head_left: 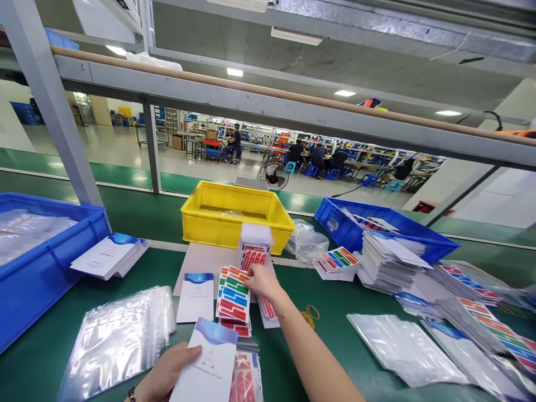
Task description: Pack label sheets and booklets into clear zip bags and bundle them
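My left hand (pixel 173 365) grips a white booklet (pixel 209 357) with a blue wavy top, its thumb across the front. Partly beneath that booklet lies a clear zip bag (pixel 247 377) with red-printed sheets inside. Farther forward, my right hand (pixel 263 281) pinches the edge of a sticker sheet (pixel 234 296) printed in orange, green, blue and red, on a small pile. Another booklet (pixel 196 293) lies just left of that pile. Behind my right fingers stands a stack of red-printed sheets (pixel 254 254).
Empty-looking zip bags (pixel 121 335) lie at left, beside a blue bin (pixel 50 262) and booklets (pixel 109 254). A yellow bin (pixel 209 230) stands at the back. At right are a blue bin (pixel 431 243), stacked sheets (pixel 387 268), clear bags (pixel 406 349) and rubber bands (pixel 310 316).
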A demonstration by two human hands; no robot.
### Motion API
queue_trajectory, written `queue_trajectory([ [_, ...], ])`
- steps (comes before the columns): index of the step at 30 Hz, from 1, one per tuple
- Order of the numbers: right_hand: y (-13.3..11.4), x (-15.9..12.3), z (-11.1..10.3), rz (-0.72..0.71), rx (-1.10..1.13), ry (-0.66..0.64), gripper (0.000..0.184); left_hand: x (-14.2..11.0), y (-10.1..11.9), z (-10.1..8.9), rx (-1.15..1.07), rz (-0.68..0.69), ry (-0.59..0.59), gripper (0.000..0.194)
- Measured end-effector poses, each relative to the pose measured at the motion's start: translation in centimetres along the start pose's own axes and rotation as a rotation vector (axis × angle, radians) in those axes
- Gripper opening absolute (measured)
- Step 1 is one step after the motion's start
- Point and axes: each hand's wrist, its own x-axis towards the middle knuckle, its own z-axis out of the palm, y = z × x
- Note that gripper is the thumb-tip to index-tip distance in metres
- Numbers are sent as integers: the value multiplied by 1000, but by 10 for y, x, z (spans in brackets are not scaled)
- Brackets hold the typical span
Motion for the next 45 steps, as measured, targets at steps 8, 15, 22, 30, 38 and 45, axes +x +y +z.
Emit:
queue_trajectory([
  [8,-7,-5,-1,1,9,32,22,-2,2,3,10,-16,5,32],
  [15,-3,-4,-1,5,151,101,11,3,-1,-3,12,-4,-60,26],
  [22,8,6,-4,-4,455,109,20,6,-4,-8,16,5,-56,22],
  [30,10,0,-16,-36,778,170,33,7,-6,-10,12,7,-38,29],
  [38,-27,-63,11,-27,948,-175,25,-1,4,14,-195,-43,-152,49],
  [45,-9,-84,13,-62,356,84,28,-6,2,32,-70,-32,0,45],
])
